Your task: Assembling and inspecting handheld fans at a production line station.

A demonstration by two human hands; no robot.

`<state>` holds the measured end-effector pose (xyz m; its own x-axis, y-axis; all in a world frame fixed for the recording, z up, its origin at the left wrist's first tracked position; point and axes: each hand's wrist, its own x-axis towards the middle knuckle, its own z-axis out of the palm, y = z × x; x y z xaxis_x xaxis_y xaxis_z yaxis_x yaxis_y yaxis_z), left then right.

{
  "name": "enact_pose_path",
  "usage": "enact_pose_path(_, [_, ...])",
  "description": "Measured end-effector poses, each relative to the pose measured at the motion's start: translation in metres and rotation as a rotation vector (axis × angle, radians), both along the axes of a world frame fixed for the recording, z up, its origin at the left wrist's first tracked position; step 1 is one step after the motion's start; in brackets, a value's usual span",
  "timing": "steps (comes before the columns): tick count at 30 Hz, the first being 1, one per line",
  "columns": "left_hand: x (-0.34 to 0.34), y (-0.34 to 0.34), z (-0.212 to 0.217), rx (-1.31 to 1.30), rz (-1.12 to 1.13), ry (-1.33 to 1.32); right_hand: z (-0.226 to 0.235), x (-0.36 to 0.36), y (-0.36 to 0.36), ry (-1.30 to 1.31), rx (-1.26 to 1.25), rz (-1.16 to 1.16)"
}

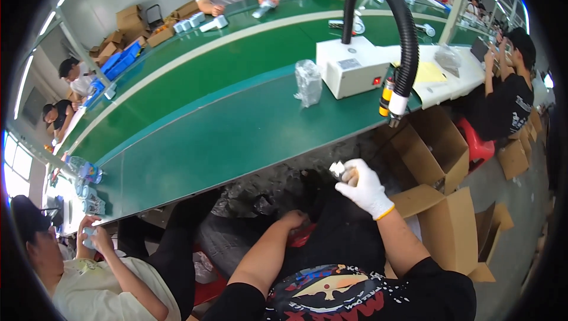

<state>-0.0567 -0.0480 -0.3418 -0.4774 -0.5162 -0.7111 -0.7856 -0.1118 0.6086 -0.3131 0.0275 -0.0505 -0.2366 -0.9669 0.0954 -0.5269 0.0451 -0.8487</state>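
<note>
My right hand (362,189), in a white knitted glove with a yellow cuff edge, is raised over my lap below the table edge. Its thumb and fingers pinch a small white piece (337,169) with a dark part beneath; its kind is too small to tell. My bare left hand (294,220) hangs low by my leg, beside something red (303,236) that looks like a stool seat. Its fingers are mostly hidden, and nothing shows in it.
On the green table (213,138) stand a white machine (355,68) with a black flexible hose (408,31) and a clear plastic bag (308,83). Open cardboard boxes (441,226) crowd my right. A co-worker (89,274) sits close at left; clear plastic film (242,200) lies under the table edge.
</note>
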Motion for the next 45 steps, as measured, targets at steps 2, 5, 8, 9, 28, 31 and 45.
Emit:
enact_pose_path(2, [0.002, -0.001, 0.002, 0.037, 0.053, 0.026, 0.010, -0.013, 0.015, -0.049, -0.006, -0.055])
enact_pose_path(5, [0.006, -0.001, -0.002, 0.006, 0.005, 0.036, 0.025, -0.030, 0.027, -0.150, -0.065, -0.132])
enact_pose_path(8, [-0.002, 0.000, -0.004, 0.013, -0.011, 0.037, 0.036, -0.027, 0.026, -0.489, -0.188, -0.075])
enact_pose_path(9, [-0.006, 0.003, -0.005, 0.013, -0.010, 0.030, 0.038, -0.028, 0.026, -0.483, -0.183, -0.084])
enact_pose_path(28, [-0.021, 0.002, 0.037, -0.277, -0.065, -0.049, -0.007, -0.039, 0.011, -1.175, -0.121, 0.353])
enact_pose_path(31, [-0.004, -0.001, 0.047, -0.301, -0.016, -0.105, -0.007, -0.017, -0.001, -0.805, 0.048, 0.519])
enact_pose_path(45, [0.132, -0.097, 0.201, -0.370, 0.182, -0.815, -0.077, 0.053, -0.026, -0.472, 0.726, 0.496])
